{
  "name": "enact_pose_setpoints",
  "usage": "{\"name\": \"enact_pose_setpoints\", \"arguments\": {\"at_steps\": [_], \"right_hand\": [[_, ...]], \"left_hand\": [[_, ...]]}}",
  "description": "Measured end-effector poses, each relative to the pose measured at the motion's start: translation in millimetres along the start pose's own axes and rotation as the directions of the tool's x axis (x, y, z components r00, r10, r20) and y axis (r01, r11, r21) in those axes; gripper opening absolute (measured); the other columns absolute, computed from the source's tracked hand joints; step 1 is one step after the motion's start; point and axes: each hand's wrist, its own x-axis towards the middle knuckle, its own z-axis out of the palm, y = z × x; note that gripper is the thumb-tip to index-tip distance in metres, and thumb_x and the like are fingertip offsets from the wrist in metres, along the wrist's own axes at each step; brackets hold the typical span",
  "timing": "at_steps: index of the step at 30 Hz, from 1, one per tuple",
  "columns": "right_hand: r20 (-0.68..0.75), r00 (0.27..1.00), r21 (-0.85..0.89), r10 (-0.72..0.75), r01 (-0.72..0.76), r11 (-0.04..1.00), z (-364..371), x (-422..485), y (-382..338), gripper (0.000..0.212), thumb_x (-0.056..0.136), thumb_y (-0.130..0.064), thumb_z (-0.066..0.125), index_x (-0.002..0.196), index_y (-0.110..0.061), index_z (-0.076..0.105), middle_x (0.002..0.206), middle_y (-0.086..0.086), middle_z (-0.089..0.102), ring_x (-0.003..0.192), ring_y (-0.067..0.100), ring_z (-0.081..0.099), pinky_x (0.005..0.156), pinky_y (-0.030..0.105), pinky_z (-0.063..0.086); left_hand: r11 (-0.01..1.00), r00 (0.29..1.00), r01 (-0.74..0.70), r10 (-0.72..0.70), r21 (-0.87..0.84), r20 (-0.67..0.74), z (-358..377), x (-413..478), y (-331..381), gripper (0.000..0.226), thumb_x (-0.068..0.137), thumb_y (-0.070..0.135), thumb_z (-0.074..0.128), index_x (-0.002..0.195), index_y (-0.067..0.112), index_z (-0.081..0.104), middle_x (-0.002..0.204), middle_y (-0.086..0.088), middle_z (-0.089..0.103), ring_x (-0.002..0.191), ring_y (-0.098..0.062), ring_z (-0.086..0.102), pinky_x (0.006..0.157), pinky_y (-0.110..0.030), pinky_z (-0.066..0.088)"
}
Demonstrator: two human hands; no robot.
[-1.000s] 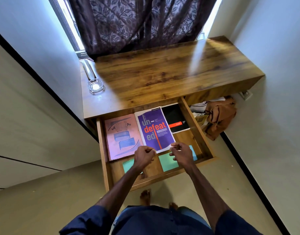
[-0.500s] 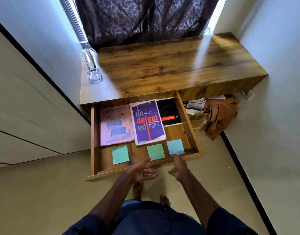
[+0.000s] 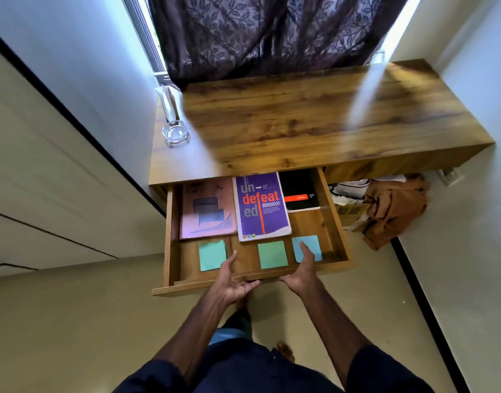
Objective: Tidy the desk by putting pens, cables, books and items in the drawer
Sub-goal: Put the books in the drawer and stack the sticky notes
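The wooden drawer (image 3: 170, 239) stands pulled out under the desk top (image 3: 300, 129). Inside lie a pink book (image 3: 206, 208), a purple book (image 3: 260, 205) lettered "undefeated", and a black notebook (image 3: 300, 191) with an orange band. In front of them sit two green sticky pads (image 3: 212, 255) (image 3: 272, 254) and a blue pad (image 3: 311, 246). My left hand (image 3: 233, 280) hovers open at the drawer's front edge, palm turned inward. My right hand (image 3: 303, 272) is open too, fingers over the blue pad's near edge, holding nothing.
A glass ashtray (image 3: 175, 133) and a white napkin holder (image 3: 168, 104) stand at the desk's back left corner. A dark curtain (image 3: 260, 35) hangs behind the desk. Brown cloth (image 3: 394, 208) and bags lie on the floor right of the drawer.
My hands let go of the purple book and drew back to the drawer's front edge. The view shifted, so the three sticky pads now show in full.
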Motion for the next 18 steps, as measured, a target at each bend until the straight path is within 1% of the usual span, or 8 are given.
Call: {"name": "enact_pose_setpoints", "arguments": {"at_steps": [2, 5, 9, 11, 13, 14, 15, 18], "right_hand": [[-0.031, 0.999, 0.021, -0.016, 0.017, 1.0, 19, 17, -8, 0.046, 0.091, -0.053, 0.06, 0.124, -0.022, 0.059, 0.119, 0.017, 0.071, 0.115, 0.039, 0.064, 0.104, 0.064, 0.042], [-0.026, 0.997, 0.017, -0.068, 0.069, 0.997, 50, 41, -21, 0.05, 0.091, -0.053, 0.06, 0.13, -0.022, 0.055, 0.122, 0.016, 0.069, 0.115, 0.038, 0.065, 0.102, 0.062, 0.045], [-0.036, 0.997, 0.054, -0.064, 0.066, 0.996, 100, 66, -47, 0.043, 0.096, -0.05, 0.053, 0.125, -0.018, 0.055, 0.119, 0.019, 0.068, 0.115, 0.037, 0.064, 0.106, 0.055, 0.045], [-0.038, 0.997, 0.088, -0.069, 0.072, 0.993, 124, 83, -61, 0.045, 0.097, -0.05, 0.051, 0.124, -0.014, 0.056, 0.117, 0.021, 0.068, 0.114, 0.038, 0.064, 0.108, 0.054, 0.044], [-0.054, 0.997, 0.128, -0.062, 0.068, 0.989, 146, 102, -72, 0.05, 0.096, -0.05, 0.051, 0.127, -0.012, 0.055, 0.115, 0.022, 0.067, 0.113, 0.039, 0.063, 0.108, 0.054, 0.044], [-0.068, 0.996, 0.138, -0.054, 0.063, 0.988, 153, 112, -77, 0.055, 0.095, -0.051, 0.051, 0.131, -0.01, 0.053, 0.117, 0.023, 0.066, 0.115, 0.039, 0.062, 0.108, 0.054, 0.043], [-0.081, 0.996, 0.144, -0.036, 0.047, 0.988, 162, 124, -83, 0.061, 0.093, -0.053, 0.053, 0.136, -0.009, 0.05, 0.123, 0.023, 0.063, 0.117, 0.04, 0.06, 0.109, 0.054, 0.042], [-0.171, 0.985, 0.176, 0.036, -0.005, 0.984, 187, 156, -101, 0.091, 0.086, -0.062, 0.059, 0.154, -0.01, 0.028, 0.152, 0.023, 0.038, 0.135, 0.039, 0.046, 0.115, 0.052, 0.034]], "left_hand": [[0.999, 0.999, 0.04, -0.039, 0.021, -0.004, 17, 6, 25, 0.094, 0.07, 0.04, 0.086, 0.138, -0.004, 0.04, 0.129, -0.035, 0.056, 0.115, -0.049, 0.061, 0.104, -0.057, 0.047], [0.995, 0.993, 0.1, -0.101, 0.016, 0.062, 42, 11, 64, 0.091, 0.07, 0.041, 0.085, 0.135, -0.006, 0.042, 0.126, -0.034, 0.059, 0.116, -0.047, 0.061, 0.106, -0.055, 0.046], [0.996, 0.993, 0.085, -0.086, 0.018, 0.081, 76, 20, 111, 0.088, 0.074, 0.045, 0.082, 0.134, -0.005, 0.041, 0.131, -0.032, 0.054, 0.119, -0.044, 0.06, 0.105, -0.05, 0.049], [0.998, 0.995, 0.057, -0.059, 0.03, 0.078, 91, 31, 136, 0.096, 0.07, 0.047, 0.084, 0.138, -0.004, 0.04, 0.136, -0.031, 0.049, 0.12, -0.044, 0.059, 0.096, -0.051, 0.054], [0.998, 0.995, 0.053, -0.055, 0.025, 0.084, 104, 42, 160, 0.103, 0.066, 0.048, 0.086, 0.14, -0.005, 0.037, 0.138, -0.033, 0.047, 0.119, -0.045, 0.059, 0.077, -0.051, 0.06], [0.998, 0.994, 0.053, -0.055, 0.021, 0.094, 111, 44, 170, 0.106, 0.066, 0.048, 0.086, 0.141, -0.005, 0.035, 0.139, -0.032, 0.046, 0.12, -0.044, 0.058, 0.072, -0.05, 0.061], [0.999, 0.994, 0.043, -0.044, 0.015, 0.103, 118, 48, 182, 0.108, 0.065, 0.049, 0.085, 0.143, -0.005, 0.034, 0.14, -0.031, 0.045, 0.121, -0.044, 0.057, 0.071, -0.05, 0.061], [1.0, 0.993, -0.005, 0.004, 0.007, 0.119, 139, 56, 211, 0.118, 0.061, 0.05, 0.085, 0.147, -0.007, 0.027, 0.142, -0.031, 0.043, 0.12, -0.045, 0.057, 0.089, -0.05, 0.057]]}}
